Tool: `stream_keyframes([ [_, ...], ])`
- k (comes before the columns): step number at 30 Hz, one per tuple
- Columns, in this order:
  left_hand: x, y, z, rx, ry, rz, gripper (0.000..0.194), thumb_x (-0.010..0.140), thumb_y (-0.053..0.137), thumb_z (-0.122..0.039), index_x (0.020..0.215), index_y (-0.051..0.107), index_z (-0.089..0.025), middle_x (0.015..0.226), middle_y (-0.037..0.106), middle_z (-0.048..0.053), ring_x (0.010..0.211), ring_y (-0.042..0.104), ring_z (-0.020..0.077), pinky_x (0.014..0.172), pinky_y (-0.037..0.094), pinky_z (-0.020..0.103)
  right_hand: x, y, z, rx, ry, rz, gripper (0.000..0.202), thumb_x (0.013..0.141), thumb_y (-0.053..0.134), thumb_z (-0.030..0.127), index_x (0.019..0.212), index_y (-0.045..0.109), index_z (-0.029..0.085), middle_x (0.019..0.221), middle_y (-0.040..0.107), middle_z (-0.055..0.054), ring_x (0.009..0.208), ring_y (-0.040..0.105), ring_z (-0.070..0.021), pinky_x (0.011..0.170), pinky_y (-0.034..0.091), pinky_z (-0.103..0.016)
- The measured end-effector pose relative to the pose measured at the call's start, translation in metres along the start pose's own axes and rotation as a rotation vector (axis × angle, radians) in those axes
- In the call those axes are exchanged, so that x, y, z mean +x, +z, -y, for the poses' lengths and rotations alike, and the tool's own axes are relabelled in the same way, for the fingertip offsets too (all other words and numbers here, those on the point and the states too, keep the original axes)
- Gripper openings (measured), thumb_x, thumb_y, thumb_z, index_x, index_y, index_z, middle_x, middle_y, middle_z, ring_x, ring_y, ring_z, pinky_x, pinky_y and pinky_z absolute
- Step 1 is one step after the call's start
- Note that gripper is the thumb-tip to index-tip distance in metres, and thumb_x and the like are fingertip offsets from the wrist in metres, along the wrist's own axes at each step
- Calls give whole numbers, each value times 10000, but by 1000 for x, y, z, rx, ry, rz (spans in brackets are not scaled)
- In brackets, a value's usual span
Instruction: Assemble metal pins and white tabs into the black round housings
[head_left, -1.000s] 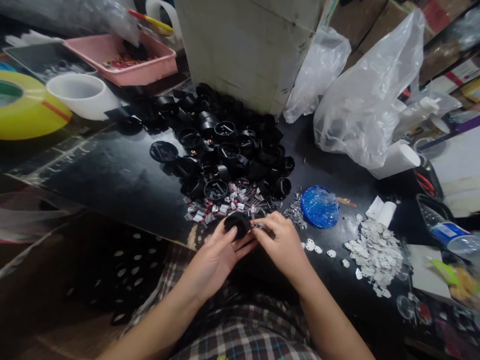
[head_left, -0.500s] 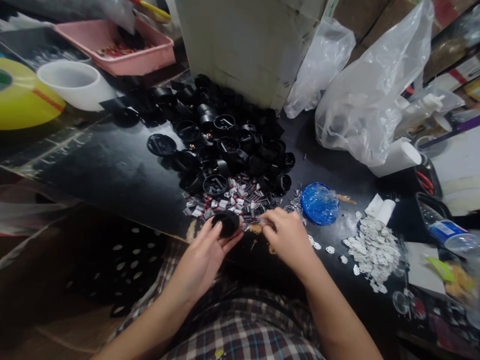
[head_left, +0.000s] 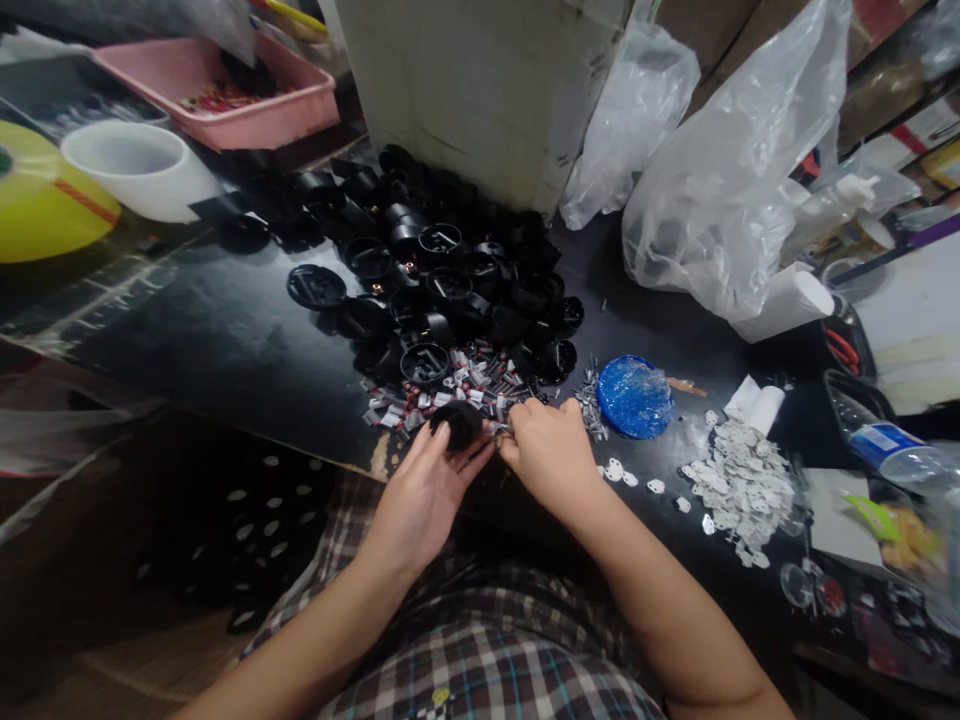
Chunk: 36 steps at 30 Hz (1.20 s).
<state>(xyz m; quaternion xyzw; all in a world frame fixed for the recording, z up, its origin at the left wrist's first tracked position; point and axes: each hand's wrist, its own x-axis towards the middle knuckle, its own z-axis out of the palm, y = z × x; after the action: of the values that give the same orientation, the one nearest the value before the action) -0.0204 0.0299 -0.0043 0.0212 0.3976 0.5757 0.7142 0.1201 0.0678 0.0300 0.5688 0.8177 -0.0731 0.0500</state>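
Observation:
My left hand is wrapped round a round black part at the near edge of the dark table. Close against its right side, my right hand has its fingers pinched together at the part; what they hold is too small to make out. Just beyond both hands lies a pile of small silver and red pieces. Behind that is a large heap of black round housings, some showing their open insides.
A blue lid with clear film lies to the right, near a pile of flat whitish plates. Clear plastic bags stand at back right. A pink tray, white roll and yellow tape roll are at left.
My right hand has moved left, up against the black part in my left hand. The whole view has shifted slightly.

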Motion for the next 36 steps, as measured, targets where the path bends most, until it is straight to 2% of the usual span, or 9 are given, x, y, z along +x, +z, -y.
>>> stream_keyframes([
  [7, 0, 11, -1, -27, -29, 16, 112, 879, 635, -335, 877, 676, -230, 961, 756, 22, 1011, 688, 198, 1018, 506, 414, -20, 4, -5, 487, 99, -149, 42, 871, 584, 236, 842, 596, 208, 873, 689, 3, 849, 624, -169, 813, 342, -324],
  [13, 1, 18, 10, -12, -40, 125, 119, 903, 610, -315, 950, 681, -232, 962, 764, 27, 979, 697, 182, 1006, 511, 379, -30, 8, -6, 788, 221, -169, 64, 830, 578, 197, 883, 606, 219, 875, 708, 6, 770, 619, -157, 774, 413, -302],
  [17, 3, 17, 9, -27, -70, 93, 132, 916, 585, -293, 905, 687, -211, 967, 759, 41, 991, 695, 195, 1006, 523, 403, -32, 9, -10, 905, 263, -181, 91, 830, 572, 220, 891, 639, 227, 827, 698, 17, 707, 601, -144, 693, 438, -273],
  [22, 3, 14, 8, -49, -64, 50, 131, 893, 614, -316, 890, 688, -208, 946, 753, 41, 1046, 682, 226, 1049, 500, 456, -37, 8, -19, 1209, 380, -254, 132, 834, 626, 337, 887, 666, 223, 730, 683, 32, 586, 555, -113, 587, 447, -243],
  [26, 0, 13, 13, -30, -105, 32, 140, 906, 593, -304, 882, 689, -204, 941, 761, 46, 1003, 702, 215, 1045, 501, 429, -42, 6, -18, 1389, 403, -245, 159, 841, 630, 361, 885, 660, 211, 730, 700, 20, 522, 528, -92, 534, 449, -231],
  [30, -5, 13, 18, -17, -111, 58, 143, 919, 578, -282, 904, 693, -199, 955, 768, 41, 986, 706, 191, 1016, 522, 381, -46, 1, -14, 1300, 347, -266, 138, 875, 587, 309, 941, 674, 224, 798, 730, 12, 531, 539, -87, 543, 455, -229],
  [36, -11, 11, 21, 85, -5, 91, 164, 828, 712, -346, 967, 710, -259, 1013, 767, 2, 1007, 700, 183, 1010, 520, 348, -51, -5, -10, 913, 242, -284, 177, 911, 528, 248, 996, 683, 239, 900, 738, -12, 801, 653, -161, 715, 494, -284],
])
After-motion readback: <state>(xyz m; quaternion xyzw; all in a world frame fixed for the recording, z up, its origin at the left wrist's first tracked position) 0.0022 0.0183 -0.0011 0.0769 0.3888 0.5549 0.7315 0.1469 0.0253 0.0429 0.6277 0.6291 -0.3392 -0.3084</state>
